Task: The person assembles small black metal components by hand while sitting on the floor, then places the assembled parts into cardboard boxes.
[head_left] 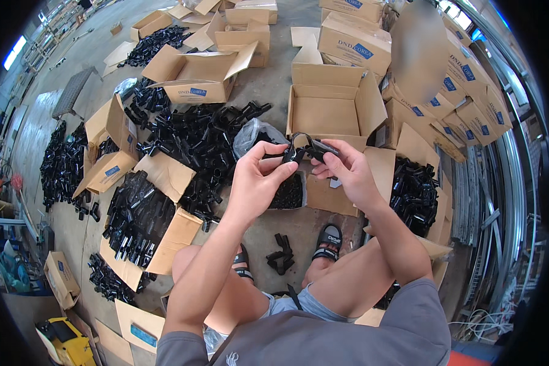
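Black part (291,154) is pinched from either side by left hand (256,178) and right hand (351,173), probably for steadiness; cardboard box (330,114) beyond them.

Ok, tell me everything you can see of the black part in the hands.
The black part looks glossy, perhaps plastic or coated metal, with a curved band arching on top. The left hand grips its left end, the right hand its right, holding it up off the floor. Whether it is one piece is unclear.
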Action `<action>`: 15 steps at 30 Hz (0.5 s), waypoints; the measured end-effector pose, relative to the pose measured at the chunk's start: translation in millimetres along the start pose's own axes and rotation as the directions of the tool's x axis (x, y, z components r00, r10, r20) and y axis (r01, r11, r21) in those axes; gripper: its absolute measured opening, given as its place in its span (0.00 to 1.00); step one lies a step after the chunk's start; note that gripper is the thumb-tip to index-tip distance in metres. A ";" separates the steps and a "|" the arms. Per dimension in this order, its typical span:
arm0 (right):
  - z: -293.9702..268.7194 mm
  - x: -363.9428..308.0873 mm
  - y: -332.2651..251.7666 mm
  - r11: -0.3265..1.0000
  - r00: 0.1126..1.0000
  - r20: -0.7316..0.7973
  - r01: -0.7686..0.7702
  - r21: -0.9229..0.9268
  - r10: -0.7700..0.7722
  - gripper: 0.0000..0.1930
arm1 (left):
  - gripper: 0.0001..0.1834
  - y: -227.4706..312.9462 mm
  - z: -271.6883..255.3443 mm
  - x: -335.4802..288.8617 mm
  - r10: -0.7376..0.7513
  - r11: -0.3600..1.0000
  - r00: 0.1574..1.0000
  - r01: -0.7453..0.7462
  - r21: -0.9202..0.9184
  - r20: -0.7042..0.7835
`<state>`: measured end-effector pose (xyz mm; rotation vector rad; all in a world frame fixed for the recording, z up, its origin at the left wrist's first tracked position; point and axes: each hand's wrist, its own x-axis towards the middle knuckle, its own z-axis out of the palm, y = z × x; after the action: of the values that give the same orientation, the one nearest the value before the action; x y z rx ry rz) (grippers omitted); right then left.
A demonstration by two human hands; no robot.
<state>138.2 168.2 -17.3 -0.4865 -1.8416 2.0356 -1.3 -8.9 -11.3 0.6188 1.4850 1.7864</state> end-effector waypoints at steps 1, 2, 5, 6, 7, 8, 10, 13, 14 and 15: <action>2.6 -2.1 -4.1 0.999 0.999 -0.025 0.033 -0.028 -0.034 0.21 | 0.16 -1.3 1.3 0.2 0.000 1.000 1.000 0.000 0.002 0.005; 5.2 -3.9 -8.7 0.996 0.996 -0.050 0.065 -0.057 -0.068 0.20 | 0.16 -4.1 2.5 0.1 0.002 0.998 1.000 -0.002 -0.055 0.011; 14.5 -11.5 -21.4 0.993 0.981 -0.164 0.090 -0.083 -0.102 0.21 | 0.16 -6.4 7.0 -6.2 -0.059 0.981 0.998 0.061 -0.182 0.017; 16.8 -14.0 -25.7 0.993 0.980 -0.172 0.091 -0.080 -0.104 0.21 | 0.15 -5.8 8.7 -7.9 -0.116 0.960 0.993 0.116 -0.254 0.014; 18.8 -16.4 -29.8 0.994 0.980 -0.176 0.073 -0.083 -0.087 0.21 | 0.15 -5.5 10.4 -8.8 -0.118 0.961 0.993 0.120 -0.249 0.021; 19.8 -18.5 -32.4 0.995 0.981 -0.180 0.056 -0.085 -0.070 0.22 | 0.14 -5.3 12.1 -9.4 -0.147 0.942 0.989 0.142 -0.304 0.006; 20.0 -22.0 -33.8 0.993 0.981 -0.172 0.079 -0.092 -0.094 0.22 | 0.14 -3.3 14.3 -11.1 -0.178 0.921 0.984 0.166 -0.351 -0.003; 16.7 -25.5 -41.0 0.990 0.987 -0.128 0.083 -0.112 -0.098 0.23 | 0.13 0.1 12.3 -14.2 -0.202 0.917 0.979 0.183 -0.355 -0.017; 15.5 -26.2 -43.2 0.990 0.992 -0.096 0.065 -0.125 -0.078 0.24 | 0.13 0.3 8.8 -14.9 -0.179 0.938 0.983 0.159 -0.309 -0.037; 15.0 -27.0 -43.9 0.990 0.992 -0.098 0.064 -0.123 -0.076 0.24 | 0.13 0.2 6.9 -15.7 -0.155 0.955 0.986 0.135 -0.264 -0.056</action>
<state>156.1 146.3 28.3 -0.5400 -1.8987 1.8277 13.6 -16.7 -8.3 0.3048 1.2799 1.8649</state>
